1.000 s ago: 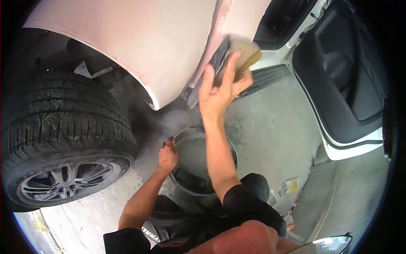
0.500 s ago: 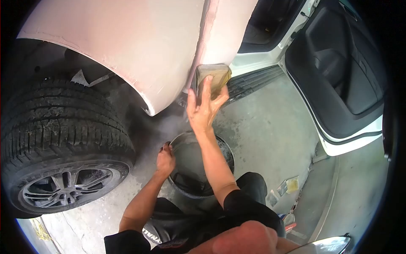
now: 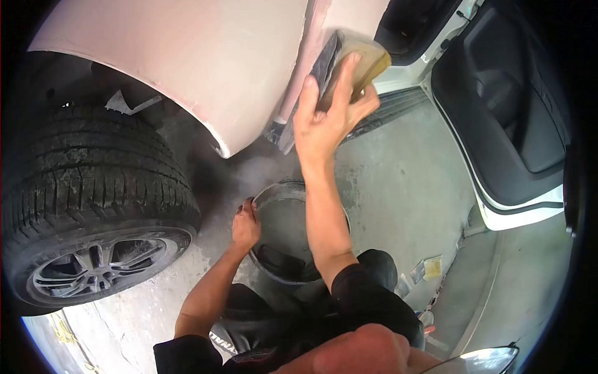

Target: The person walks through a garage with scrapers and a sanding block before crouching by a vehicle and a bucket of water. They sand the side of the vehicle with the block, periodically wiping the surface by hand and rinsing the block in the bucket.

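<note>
My right hand [image 3: 330, 118] is wrapped round a sanding block [image 3: 356, 62] with dark and yellowish sides. The block lies against the pinkish pillar [image 3: 324, 25] of the car body, beside the pale fender panel [image 3: 205, 50]. Lower down, the fingers of my left hand [image 3: 246, 224] are closed on the rim of a round black tub [image 3: 280, 273]. Greyish liquid fills the tub, with a dark shape in it, and my right forearm crosses over its right side.
A large tyre with an alloy wheel [image 3: 99, 271] stands at the left under the fender. An open car door [image 3: 498, 106] spans the right. Small sheets or pads [image 3: 432, 267] lie on the floor near my knee, and a yellow cord is at lower left.
My right hand has moved up and to the right with the block, which is now tilted. My left hand remains on the tub rim, and the view has shifted slightly.
</note>
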### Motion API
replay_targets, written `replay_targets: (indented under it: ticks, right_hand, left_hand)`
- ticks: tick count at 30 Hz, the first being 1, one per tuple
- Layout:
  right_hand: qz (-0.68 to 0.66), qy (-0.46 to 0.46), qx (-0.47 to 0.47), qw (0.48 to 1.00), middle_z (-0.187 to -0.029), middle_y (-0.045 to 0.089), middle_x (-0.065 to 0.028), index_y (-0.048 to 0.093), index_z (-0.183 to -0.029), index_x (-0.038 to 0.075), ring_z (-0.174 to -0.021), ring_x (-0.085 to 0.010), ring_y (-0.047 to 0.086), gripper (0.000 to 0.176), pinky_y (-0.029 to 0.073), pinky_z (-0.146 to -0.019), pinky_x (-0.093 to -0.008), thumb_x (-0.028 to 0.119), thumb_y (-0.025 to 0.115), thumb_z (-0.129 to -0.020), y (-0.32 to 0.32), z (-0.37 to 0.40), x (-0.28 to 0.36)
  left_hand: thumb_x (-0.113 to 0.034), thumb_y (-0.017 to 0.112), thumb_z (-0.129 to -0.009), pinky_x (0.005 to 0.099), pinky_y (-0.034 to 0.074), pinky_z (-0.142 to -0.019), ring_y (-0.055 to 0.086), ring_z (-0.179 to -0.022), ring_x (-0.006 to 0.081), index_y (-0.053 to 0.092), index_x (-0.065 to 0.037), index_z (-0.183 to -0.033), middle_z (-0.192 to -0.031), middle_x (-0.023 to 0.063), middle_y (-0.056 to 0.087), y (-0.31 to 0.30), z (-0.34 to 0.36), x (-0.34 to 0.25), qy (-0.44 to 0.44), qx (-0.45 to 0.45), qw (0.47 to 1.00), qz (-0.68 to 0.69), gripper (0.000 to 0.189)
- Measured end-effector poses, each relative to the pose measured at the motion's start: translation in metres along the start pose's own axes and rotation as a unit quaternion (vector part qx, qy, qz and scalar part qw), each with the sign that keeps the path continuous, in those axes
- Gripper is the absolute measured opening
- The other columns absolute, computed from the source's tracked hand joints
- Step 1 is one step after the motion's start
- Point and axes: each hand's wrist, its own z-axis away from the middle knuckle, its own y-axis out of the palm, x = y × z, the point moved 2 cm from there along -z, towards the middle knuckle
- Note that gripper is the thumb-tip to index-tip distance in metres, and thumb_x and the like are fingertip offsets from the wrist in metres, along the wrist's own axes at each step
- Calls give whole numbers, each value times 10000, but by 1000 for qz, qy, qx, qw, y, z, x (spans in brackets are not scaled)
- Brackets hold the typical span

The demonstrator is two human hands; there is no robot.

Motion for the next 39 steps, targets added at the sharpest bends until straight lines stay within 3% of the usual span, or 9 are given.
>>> replay_targets:
  ticks: [4, 11, 17, 19, 22, 26, 29, 32, 39]
  right_hand:
    - [-22, -64, 38, 997, -1301, 342, -374, 522, -1426, 59, -1168, -493, 391, 631, 385, -988, -540, 212, 747, -857, 6, 77, -25]
    - [-17, -40, 18, 999, -1342, 310, -386, 549, -1412, 93, -1205, -496, 385, 614, 376, -1013, -545, 235, 764, -855, 2, -3, 4]
    - [-44, -56, 15, 997, -1354, 297, -396, 539, -1413, 85, -1223, -524, 384, 637, 381, -1015, -568, 218, 782, -839, 14, 81, -34]
    - [-2, -53, 19, 998, -1344, 303, -349, 468, -1470, 71, -1210, -489, 387, 701, 384, -1005, -543, 160, 762, -840, 7, 46, -14]
    - [-26, -42, -11, 999, -1335, 313, -396, 520, -1430, 83, -1211, -514, 388, 662, 368, -1019, -546, 220, 785, -839, 7, 17, -2]
    - [-43, -13, 22, 999, -1356, 298, -381, 519, -1432, 93, -1237, -527, 386, 675, 406, -1005, -567, 227, 795, -830, 16, 101, -39]
    - [-71, -20, 11, 997, -1362, 307, -364, 546, -1412, 99, -1231, -519, 393, 646, 411, -998, -563, 231, 791, -829, 13, 82, -34]
    - [-61, -34, -28, 997, -1322, 354, -364, 556, -1412, 128, -1193, -490, 401, 623, 386, -994, -529, 219, 778, -837, 3, -14, 5]
    - [-28, -21, 24, 999, -1339, 301, -307, 531, -1430, 125, -1237, -481, 388, 686, 425, -984, -533, 160, 809, -804, 9, 84, -30]
  left_hand:
    - [-244, 408, -1045, 538, 505, -852, 633, -958, 493, 548, -23, -1272, -1037, 314, 655, 3, -10, 0, 14, -22, 1000, 6, 346]
    - [-260, 407, -1045, 539, 502, -864, 630, -982, 491, 545, -25, -1285, -1065, 315, 650, 0, -5, -3, -13, 9, 1000, 5, 363]
    - [-237, 399, -1049, 543, 499, -856, 618, -997, 512, 562, 0, -1241, -1058, 340, 645, 5, -11, 0, 10, -22, 1000, 6, 346]
    - [-235, 404, -1048, 540, 500, -854, 620, -1002, 507, 561, 4, -1242, -1059, 338, 647, 1, -9, -2, 9, -17, 1000, -4, 346]
    - [-232, 406, -1047, 538, 500, -858, 622, -1003, 504, 561, 9, -1245, -1050, 336, 649, -2, -8, -5, 17, -19, 1000, -6, 349]
    - [-246, 401, -1047, 529, 502, -872, 634, -981, 488, 552, -21, -1267, -1046, 308, 661, 3, -13, -1, 12, -21, 1000, -10, 349]
    - [-249, 398, -1047, 532, 502, -870, 636, -979, 486, 555, -24, -1261, -1055, 309, 658, 1, -14, -4, 20, -19, 1000, -4, 348]
    - [-255, 399, -1047, 531, 502, -874, 636, -979, 484, 551, -30, -1278, -1064, 310, 657, 1, -5, 1, 8, -6, 1000, -3, 356]
    - [-266, 394, -1048, 537, 498, -872, 625, -988, 496, 541, -33, -1287, -1063, 317, 652, 1, -14, -3, -5, -4, 1000, -13, 365]
